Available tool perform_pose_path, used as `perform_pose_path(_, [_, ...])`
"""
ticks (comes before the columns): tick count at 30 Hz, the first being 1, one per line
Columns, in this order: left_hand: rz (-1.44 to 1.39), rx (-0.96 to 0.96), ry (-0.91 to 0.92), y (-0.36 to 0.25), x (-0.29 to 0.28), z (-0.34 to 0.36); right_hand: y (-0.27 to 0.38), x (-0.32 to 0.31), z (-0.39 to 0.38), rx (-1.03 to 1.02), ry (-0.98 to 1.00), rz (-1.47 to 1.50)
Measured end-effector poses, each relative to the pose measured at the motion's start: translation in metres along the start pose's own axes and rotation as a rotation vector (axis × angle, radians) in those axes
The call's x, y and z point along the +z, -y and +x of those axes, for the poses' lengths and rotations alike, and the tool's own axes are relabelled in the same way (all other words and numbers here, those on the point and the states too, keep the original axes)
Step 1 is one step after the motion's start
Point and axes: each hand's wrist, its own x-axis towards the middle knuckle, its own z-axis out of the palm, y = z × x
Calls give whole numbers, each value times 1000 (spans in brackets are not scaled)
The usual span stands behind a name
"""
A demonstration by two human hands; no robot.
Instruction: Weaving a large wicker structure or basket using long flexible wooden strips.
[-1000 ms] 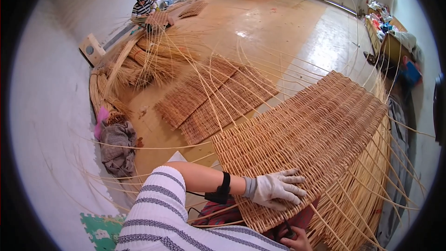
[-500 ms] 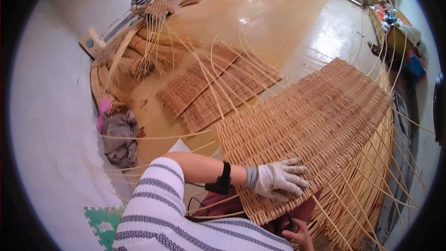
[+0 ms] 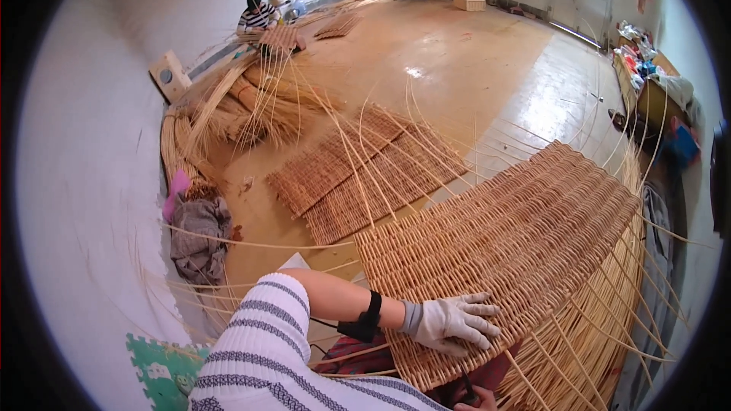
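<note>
Woven panel (image 3: 495,240) partly hides pale rods (image 3: 563,354), near two flat mats (image 3: 388,186).

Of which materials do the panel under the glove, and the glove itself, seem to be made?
Panel: probably willow or similar plant rods, seemingly unpainted, faintly glossy; thin strands interlace in rows. Glove: likely fabric, off-white, matte, judging by soft wrinkles; coating unclear.

Grey cloth (image 3: 199,240) beside pink scrap (image 3: 177,189), green foam mat (image 3: 164,382), pale distant crate (image 3: 469,4).
</note>
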Motion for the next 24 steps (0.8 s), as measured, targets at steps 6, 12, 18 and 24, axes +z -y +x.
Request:
perform_pose_path(6, [32,4,-16,-1,-2,2,10,3,0,-181,91,-61])
perform_pose_path(12, [65,20,2,6,1,-1,28,7,-11,70,19,-13])
perform_pose_path(18, [71,-17,58,5,-7,3,32,6,-2,-5,-5,-49])
perform_pose_path(24, [58,-99,72,1,-18,11,44,7,9,-277,26,-378])
